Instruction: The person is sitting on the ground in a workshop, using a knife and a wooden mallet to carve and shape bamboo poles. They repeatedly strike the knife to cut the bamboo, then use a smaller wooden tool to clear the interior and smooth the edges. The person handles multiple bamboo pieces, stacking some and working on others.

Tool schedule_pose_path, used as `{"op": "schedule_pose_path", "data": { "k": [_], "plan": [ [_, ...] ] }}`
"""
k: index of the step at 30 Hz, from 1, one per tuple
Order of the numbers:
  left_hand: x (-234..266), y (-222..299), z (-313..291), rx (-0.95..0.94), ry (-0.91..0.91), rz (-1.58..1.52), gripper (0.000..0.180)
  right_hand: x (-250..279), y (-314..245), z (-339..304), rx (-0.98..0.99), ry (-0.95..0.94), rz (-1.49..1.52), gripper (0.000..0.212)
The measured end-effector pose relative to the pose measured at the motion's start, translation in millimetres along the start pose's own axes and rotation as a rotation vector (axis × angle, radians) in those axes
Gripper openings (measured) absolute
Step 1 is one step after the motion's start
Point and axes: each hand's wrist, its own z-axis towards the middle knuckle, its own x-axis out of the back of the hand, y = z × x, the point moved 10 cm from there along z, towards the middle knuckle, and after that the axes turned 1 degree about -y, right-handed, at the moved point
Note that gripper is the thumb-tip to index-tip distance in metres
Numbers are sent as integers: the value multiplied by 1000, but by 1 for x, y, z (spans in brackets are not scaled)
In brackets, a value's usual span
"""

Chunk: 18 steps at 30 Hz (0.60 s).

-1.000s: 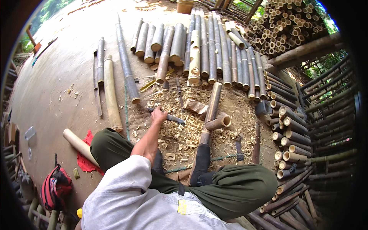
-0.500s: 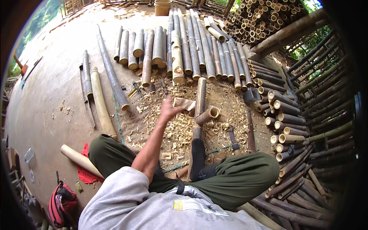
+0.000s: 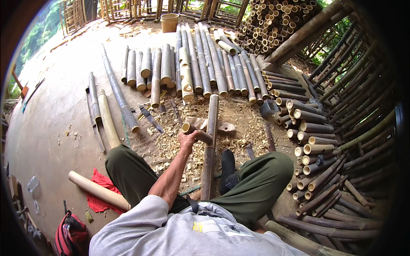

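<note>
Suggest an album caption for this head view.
Seated worker's left hand holds a short bamboo piece against a long pole.

grey shirt [image 3: 171, 230], olive trousers [image 3: 256, 183], dark sock [image 3: 227, 162]

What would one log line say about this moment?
left hand: grips short bamboo piece | right hand: not in view | long bamboo pole: lies between the legs | ground: wood chips

Only one label can be seen: a small yellow rectangular patch [image 3: 200, 227] with a dark mark, sewn on the chest of the grey shirt [image 3: 171, 232] at the bottom of the view. No packages, signs or screens are visible among the bamboo.
</note>
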Motion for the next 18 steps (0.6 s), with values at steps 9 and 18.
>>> {"op": "schedule_pose_path", "data": {
  "k": [9, 18],
  "plan": [
    [-113, 247, -25, -576, -401, 448, 34, 7, -115, 105, 301, -7, -41, 76],
    [-154, 349, -28, -475, -614, 722, 50, -111, -376, 229, 736, -141, -332, 75]
  ]
}}
